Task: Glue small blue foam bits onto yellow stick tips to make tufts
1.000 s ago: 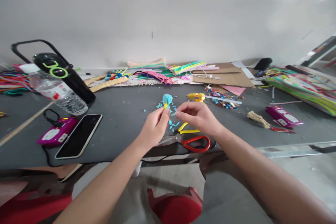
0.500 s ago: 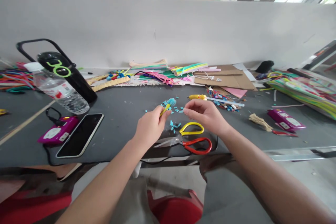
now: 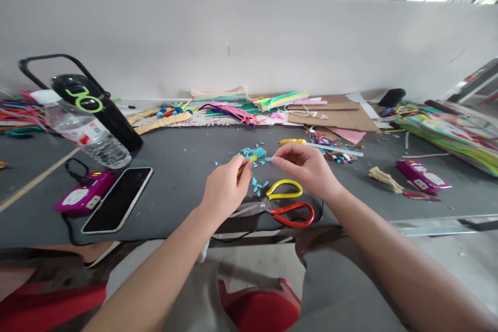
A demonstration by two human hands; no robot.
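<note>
My left hand [image 3: 225, 182] is closed around a yellow stem whose tip carries a light-blue petalled head [image 3: 259, 153]. The stem leans to the right, toward my other hand. Thumb and forefinger of my right hand [image 3: 309, 168] pinch a small light-blue piece [image 3: 268, 159], a little apart from the head. More loose blue pieces [image 3: 257, 187] are scattered on the dark table between and beyond my hands. Scissors [image 3: 265, 205] with one yellow and one red handle lie just below them. Behind my right hand is a yellow glue gun [image 3: 290, 141] with a translucent glue stick [image 3: 334, 149].
On the left are a water bottle [image 3: 87, 129], a black flask [image 3: 116, 119], a phone [image 3: 119, 199] and a purple power box [image 3: 87, 192]. Another purple box [image 3: 423, 176] lies right. Cardboard [image 3: 342, 111] and bundles of colourful stems [image 3: 282, 101] line the white partition [image 3: 229, 31].
My left hand has tipped the stem, so its blue head now leans right, nearer my right fingers. The small blue piece shows more clearly in the right pinch.
</note>
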